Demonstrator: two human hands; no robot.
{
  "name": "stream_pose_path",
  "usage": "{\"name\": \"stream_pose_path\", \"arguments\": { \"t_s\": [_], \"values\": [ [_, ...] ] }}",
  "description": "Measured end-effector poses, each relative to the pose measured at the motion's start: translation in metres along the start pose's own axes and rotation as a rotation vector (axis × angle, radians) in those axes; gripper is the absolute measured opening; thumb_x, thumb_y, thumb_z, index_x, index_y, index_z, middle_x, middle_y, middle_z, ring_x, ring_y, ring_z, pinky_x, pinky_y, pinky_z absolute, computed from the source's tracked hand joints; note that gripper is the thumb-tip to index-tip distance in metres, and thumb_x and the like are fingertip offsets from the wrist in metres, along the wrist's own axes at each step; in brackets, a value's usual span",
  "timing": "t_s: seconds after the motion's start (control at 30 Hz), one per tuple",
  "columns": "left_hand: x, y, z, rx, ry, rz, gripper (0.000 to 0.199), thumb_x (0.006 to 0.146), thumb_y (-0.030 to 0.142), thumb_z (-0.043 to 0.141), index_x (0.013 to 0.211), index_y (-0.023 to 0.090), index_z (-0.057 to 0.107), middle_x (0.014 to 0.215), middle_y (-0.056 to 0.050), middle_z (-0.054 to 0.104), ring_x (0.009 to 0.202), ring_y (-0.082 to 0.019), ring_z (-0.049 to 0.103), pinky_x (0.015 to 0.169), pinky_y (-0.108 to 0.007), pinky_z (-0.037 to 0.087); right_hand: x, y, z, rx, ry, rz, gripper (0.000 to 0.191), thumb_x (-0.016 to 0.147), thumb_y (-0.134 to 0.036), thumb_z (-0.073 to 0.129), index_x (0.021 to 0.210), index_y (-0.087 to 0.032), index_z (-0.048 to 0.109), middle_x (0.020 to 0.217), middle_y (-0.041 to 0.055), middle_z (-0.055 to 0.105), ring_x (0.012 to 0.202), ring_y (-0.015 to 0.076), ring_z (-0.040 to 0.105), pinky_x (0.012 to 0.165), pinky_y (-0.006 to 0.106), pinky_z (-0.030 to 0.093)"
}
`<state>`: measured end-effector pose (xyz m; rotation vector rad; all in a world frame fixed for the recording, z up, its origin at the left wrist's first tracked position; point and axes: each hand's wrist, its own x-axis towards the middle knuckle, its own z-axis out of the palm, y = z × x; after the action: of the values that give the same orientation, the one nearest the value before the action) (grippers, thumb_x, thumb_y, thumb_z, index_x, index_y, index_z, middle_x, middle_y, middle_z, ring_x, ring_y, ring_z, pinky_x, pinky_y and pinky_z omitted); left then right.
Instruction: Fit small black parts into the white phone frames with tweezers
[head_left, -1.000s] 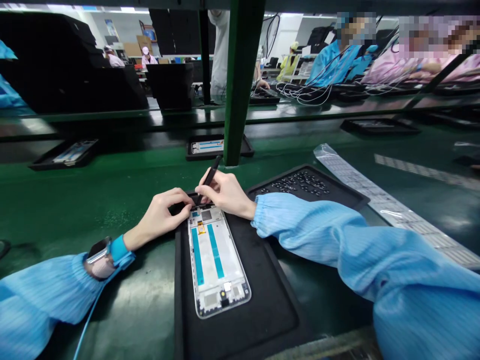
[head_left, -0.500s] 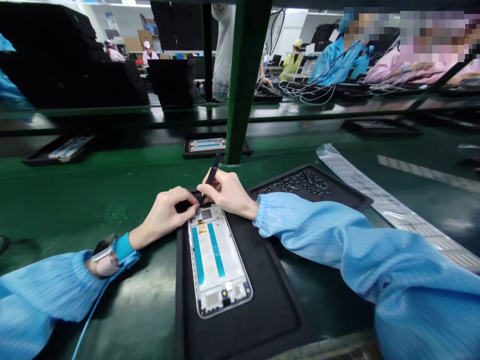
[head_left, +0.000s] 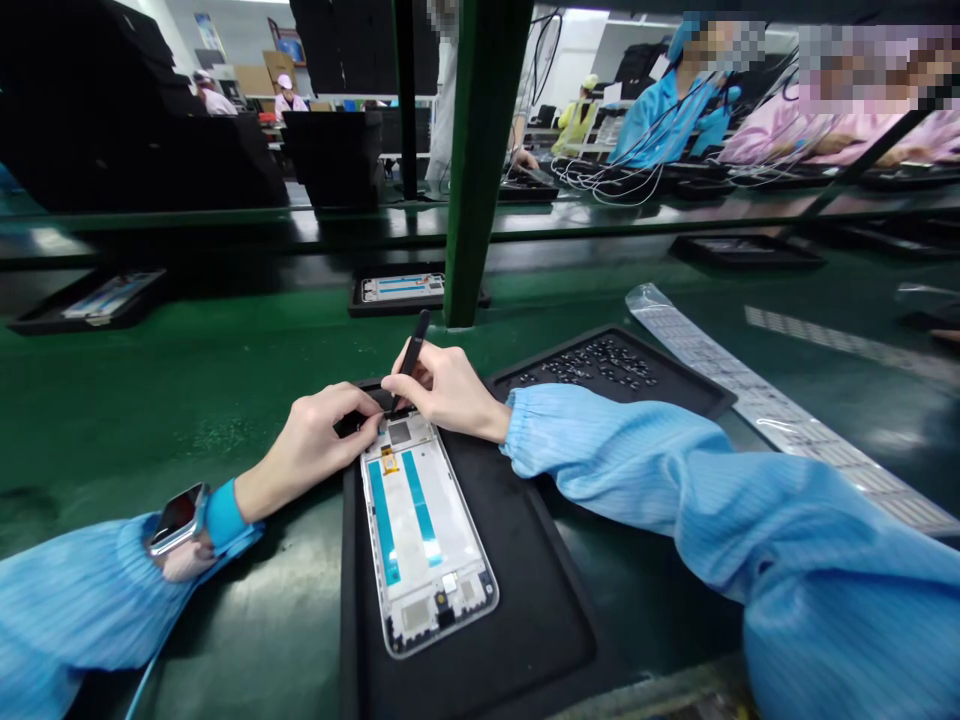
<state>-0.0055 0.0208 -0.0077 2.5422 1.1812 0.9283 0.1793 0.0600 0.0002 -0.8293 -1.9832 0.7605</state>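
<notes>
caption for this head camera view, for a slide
Right hand holds a black tool at the top of a phone frame, left hand alongside.

So there's a green post (head_left: pixel 484 180) standing mid-view, white cables (head_left: pixel 626 190) tangled on the far bench (head_left: pixel 585 220), someone in yellow (head_left: pixel 574 128) further back, plus cardboard boxes (head_left: pixel 256 80) off left.

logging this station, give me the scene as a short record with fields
left hand: fingers at the top end of the phone frame
right hand: holding a slim black tool, tip down at that end
under frame: black tray
beside: second tray with small dark parts
further right: clear plastic strip
</notes>
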Motion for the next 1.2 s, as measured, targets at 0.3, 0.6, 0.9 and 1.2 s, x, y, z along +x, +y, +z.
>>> {"name": "stream_pose_path", "arguments": {
  "t_s": [0.3,0.6,0.9,1.2],
  "values": [
    [-0.0015,0.0007,-0.0006,-0.014,0.006,-0.013,0.008,0.082,0.020,0.053,0.077,0.016,0.058,0.079,-0.002,0.064,0.074,-0.013,0.059,0.066,-0.024,0.046,0.0000,-0.0014,0.0005,-0.014,-0.006,-0.025,0.015,0.080,-0.027,0.057,0.075,-0.014,0.054,0.069,0.0005,0.059,0.063,0.0112,0.058,0.062,0.022,0.045],
    [-0.0005,0.0005,-0.0001,0.000,0.012,-0.005,0.007,0.082,0.021,0.053,0.079,0.017,0.059,0.078,-0.001,0.064,0.072,-0.012,0.058,0.065,-0.023,0.046,0.0002,-0.0001,0.0017,-0.004,0.007,-0.090,0.014,0.080,-0.026,0.058,0.075,-0.013,0.055,0.070,0.0001,0.058,0.062,0.0099,0.056,0.061,0.021,0.042],
    [0.0001,0.0009,-0.0001,0.007,0.014,-0.008,0.007,0.081,0.020,0.053,0.078,0.017,0.058,0.077,-0.001,0.063,0.070,-0.012,0.058,0.062,-0.022,0.045,-0.0001,-0.0013,0.0007,-0.015,0.003,-0.082,0.014,0.080,-0.025,0.059,0.074,-0.013,0.055,0.070,-0.0001,0.058,0.062,0.0098,0.055,0.061,0.021,0.041],
    [0.0022,-0.0005,0.0008,0.009,0.008,0.018,0.005,0.080,0.016,0.055,0.079,0.016,0.060,0.075,0.000,0.061,0.067,-0.010,0.057,0.061,-0.020,0.045,-0.0016,0.0004,0.0003,-0.085,-0.039,-0.152,0.013,0.079,-0.023,0.061,0.074,-0.012,0.056,0.071,0.0009,0.057,0.061,0.0094,0.052,0.059,0.020,0.038]
  ]
}}
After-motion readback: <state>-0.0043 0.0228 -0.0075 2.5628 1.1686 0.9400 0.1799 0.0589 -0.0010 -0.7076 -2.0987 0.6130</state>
